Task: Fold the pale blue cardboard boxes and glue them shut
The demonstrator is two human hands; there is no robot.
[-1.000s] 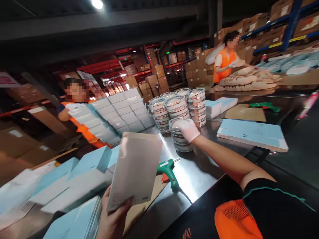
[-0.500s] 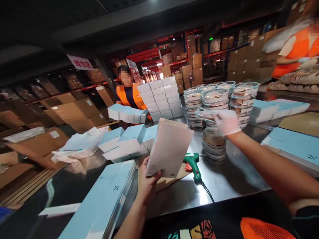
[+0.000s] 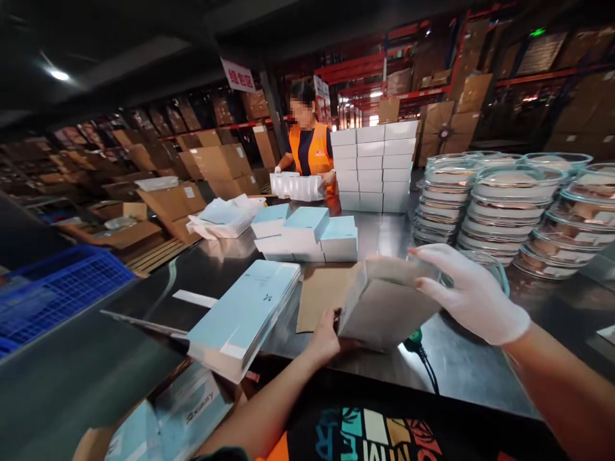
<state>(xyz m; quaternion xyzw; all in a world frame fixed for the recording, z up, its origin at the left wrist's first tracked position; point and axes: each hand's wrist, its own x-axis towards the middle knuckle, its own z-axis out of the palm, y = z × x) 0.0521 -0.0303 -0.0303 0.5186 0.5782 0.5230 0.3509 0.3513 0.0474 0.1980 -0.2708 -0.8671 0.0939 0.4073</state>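
Note:
A white carton [image 3: 391, 314] is tilted above the metal table, its broad face shadowed and slightly blurred. My bare left hand [image 3: 327, 338] grips its lower left corner. My right hand [image 3: 473, 298], in a white glove, has thumb and fingers around its upper right edge. Whether the carton's top is open cannot be made out. Behind the glove shows the rim of a clear round glass dish [image 3: 500, 272]. Below the carton peeks part of a green glue gun [image 3: 413, 338], mostly hidden, with a black cord. Brown cardboard [image 3: 319, 298] lies left of the carton.
Tall stacks of round glass dishes [image 3: 509, 205] stand at right. Light blue flat cartons [image 3: 245, 301] lie at left, with small boxes [image 3: 305, 224] behind. Across the table a person in an orange vest [image 3: 317, 150] handles white boxes beside a white box stack [image 3: 372, 166]. A blue crate [image 3: 62, 288] is far left.
My right hand has come from the glass dishes to the carton's upper edge. The carton has been lowered and tipped over to the right. The view has swung left.

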